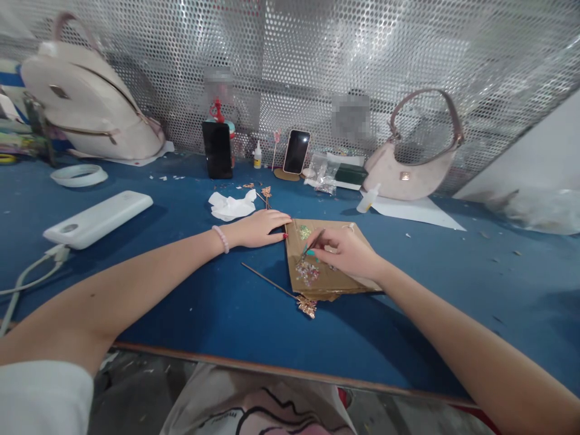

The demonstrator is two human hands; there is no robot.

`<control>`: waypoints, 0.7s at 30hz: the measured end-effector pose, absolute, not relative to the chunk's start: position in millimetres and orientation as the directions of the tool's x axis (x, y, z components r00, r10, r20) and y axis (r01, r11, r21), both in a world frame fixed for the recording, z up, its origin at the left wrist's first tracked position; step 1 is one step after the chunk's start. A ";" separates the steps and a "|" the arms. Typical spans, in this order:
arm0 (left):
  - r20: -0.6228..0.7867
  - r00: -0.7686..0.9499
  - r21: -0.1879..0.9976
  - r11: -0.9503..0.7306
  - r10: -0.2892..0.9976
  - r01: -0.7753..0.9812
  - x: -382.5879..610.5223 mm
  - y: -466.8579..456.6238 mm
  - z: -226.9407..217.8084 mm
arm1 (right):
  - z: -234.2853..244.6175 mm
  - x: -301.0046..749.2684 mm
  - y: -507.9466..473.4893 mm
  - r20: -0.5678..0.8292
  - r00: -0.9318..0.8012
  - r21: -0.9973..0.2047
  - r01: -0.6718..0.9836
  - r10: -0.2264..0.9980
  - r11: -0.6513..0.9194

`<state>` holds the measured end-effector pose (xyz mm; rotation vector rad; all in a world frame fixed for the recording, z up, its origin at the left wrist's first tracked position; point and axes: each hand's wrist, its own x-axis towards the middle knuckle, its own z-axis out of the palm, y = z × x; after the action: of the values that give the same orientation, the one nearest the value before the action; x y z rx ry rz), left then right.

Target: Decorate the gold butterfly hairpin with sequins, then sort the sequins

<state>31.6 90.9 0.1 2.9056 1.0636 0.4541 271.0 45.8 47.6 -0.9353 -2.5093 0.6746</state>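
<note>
My right hand pinches thin tweezers, their tips pointing down toward a small pile of glittery beads on a brown cardboard piece. My left hand lies flat on the blue table beside the cardboard's left edge, fingers stretched out and touching it. A pink bead bracelet is on that wrist. In front of the cardboard lies a thin gold hairpin stick with an ornament at its end.
White power bank with cable at left, tape ring, crumpled tissue, two upright phones, glue bottles, a white backpack and pink handbag against the perforated metal wall. Table's front edge runs near my lap.
</note>
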 end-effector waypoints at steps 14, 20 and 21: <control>0.264 0.728 0.120 -0.770 0.633 0.627 31.0 90.3 0.9 | 42.8 272.9 51.1 0.184 -0.651 -0.587 0.528 0.736 0.614; 0.252 0.725 0.114 -0.763 0.641 0.636 30.9 89.9 0.5 | 36.9 275.9 79.7 0.295 -0.542 -0.648 0.492 0.787 0.582; 0.254 0.726 0.114 -0.765 0.639 0.634 31.1 89.7 0.8 | 35.0 276.3 86.0 0.314 -0.507 -0.651 0.500 0.803 0.571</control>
<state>31.1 89.7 0.8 2.9001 1.0693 0.4377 276.3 86.0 35.0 -1.0362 -2.2022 0.6559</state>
